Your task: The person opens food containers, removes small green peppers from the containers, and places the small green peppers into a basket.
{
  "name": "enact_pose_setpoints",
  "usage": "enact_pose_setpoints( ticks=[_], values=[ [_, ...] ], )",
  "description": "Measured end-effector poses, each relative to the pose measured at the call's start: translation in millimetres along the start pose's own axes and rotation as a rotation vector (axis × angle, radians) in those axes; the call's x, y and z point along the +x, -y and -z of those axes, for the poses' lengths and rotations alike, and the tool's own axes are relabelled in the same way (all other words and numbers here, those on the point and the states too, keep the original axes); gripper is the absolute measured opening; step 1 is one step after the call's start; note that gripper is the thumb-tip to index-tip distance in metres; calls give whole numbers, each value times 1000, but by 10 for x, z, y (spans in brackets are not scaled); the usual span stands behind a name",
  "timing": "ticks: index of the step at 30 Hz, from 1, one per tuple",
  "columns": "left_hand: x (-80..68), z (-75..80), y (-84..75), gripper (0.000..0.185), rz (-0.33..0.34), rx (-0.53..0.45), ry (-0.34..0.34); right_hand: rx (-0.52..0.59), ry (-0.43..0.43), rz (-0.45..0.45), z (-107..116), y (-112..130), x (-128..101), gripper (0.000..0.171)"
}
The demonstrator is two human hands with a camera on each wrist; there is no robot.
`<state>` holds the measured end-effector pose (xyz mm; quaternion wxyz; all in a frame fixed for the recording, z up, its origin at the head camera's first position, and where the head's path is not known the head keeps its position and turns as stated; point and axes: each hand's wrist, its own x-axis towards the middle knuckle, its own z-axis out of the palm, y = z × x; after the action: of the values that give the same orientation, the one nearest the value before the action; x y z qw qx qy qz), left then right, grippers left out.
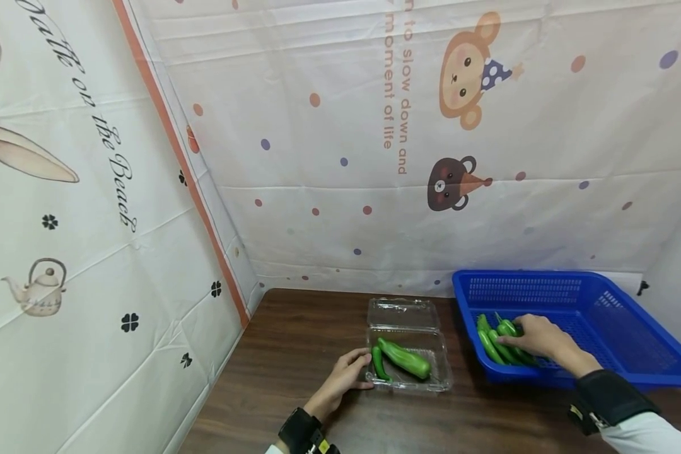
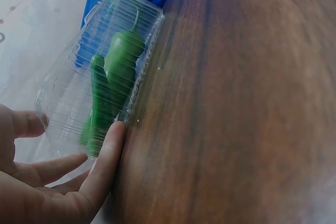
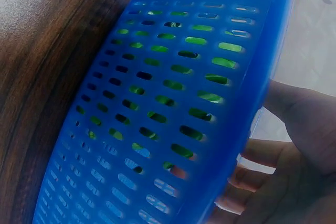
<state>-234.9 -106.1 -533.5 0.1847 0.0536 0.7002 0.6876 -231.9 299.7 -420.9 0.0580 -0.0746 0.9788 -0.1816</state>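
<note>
A clear plastic clamshell box (image 1: 444, 372) lies on the table with its lid (image 1: 404, 313) folded back. Inside it are a thick green pepper (image 1: 405, 358) and a slim, darker green chili (image 1: 378, 362). My left hand (image 1: 343, 377) touches the box's left side, fingers spread and fairly straight in the left wrist view. My right hand (image 1: 545, 340) reaches over the near rim of a blue plastic basket (image 1: 590, 315). Its thumb and index finger meet several green peppers (image 1: 490, 347) heaped at the left end; I cannot tell whether it pinches one.
The brown wooden table (image 1: 272, 353) carries the box and, to its right, the basket. Printed white sheets (image 1: 318, 157) hang behind and at the left, close to the table's edges. The basket's slotted wall (image 3: 157, 77) stands between the right wrist camera and the peppers.
</note>
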Motion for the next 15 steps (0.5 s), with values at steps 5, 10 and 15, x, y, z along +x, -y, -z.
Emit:
enact_pose_setpoints(
  ticks=[5, 10, 15],
  values=[
    [3, 5, 11, 54, -8, -1, -3, 21, 5, -9, 2, 25, -14, 52],
    [5, 13, 7, 55, 3, 5, -5, 40, -17, 3, -31, 25, -21, 46],
    [6, 14, -3, 56, 23, 7, -2, 52, -39, -9, -41, 15, -27, 46]
  ],
)
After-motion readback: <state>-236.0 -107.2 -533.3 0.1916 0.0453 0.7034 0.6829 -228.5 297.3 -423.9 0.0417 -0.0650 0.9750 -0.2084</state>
